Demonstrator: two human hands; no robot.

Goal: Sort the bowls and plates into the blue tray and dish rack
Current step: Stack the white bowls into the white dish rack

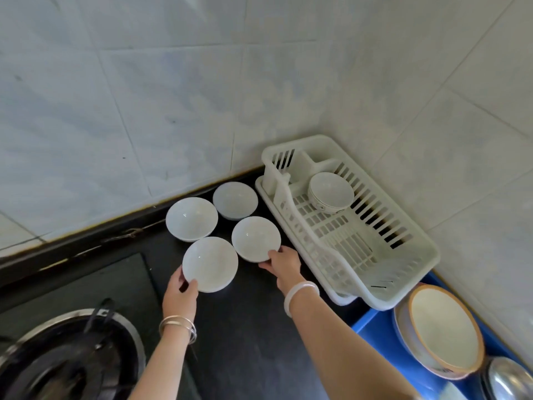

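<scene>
1. The surface [245, 327] is carrying all of it: four bowls are sitting grouped by the wall, with the rack [383, 284] just beside them on the right.
2. The rack's long axis is running from the wall corner out towards the tray [372, 327], and its near end is reaching over the tray's edge. I judge that a bowl swung across too low is risking a knock on the rack's side wall, and a chip.
3. The tray is holding the plates [444, 330], stacked with faces up. The stack is lying close to the rack's near end, so a wide swing of the right arm is risking a bump there.
4. The bowls are round, so no long axis is showing. The near bowl [210, 264], right bowl [255, 238] and two far bowls [191, 217] are all standing mouth up and almost touching. Lifting two at once is likely to be clinking them against their neighbours. The rack bowl [331, 194] is leaning tipped, its mouth facing partly up.
5. The left hand [180, 295] is gripping the near bowl's rim, thumb over the edge. The right hand [284, 265] is pinching the right bowl's near rim. Each hold is taking one side of a glossy rim only, so a bowl is liable to be tilting or slipping from the fingers once it is lifting.
</scene>
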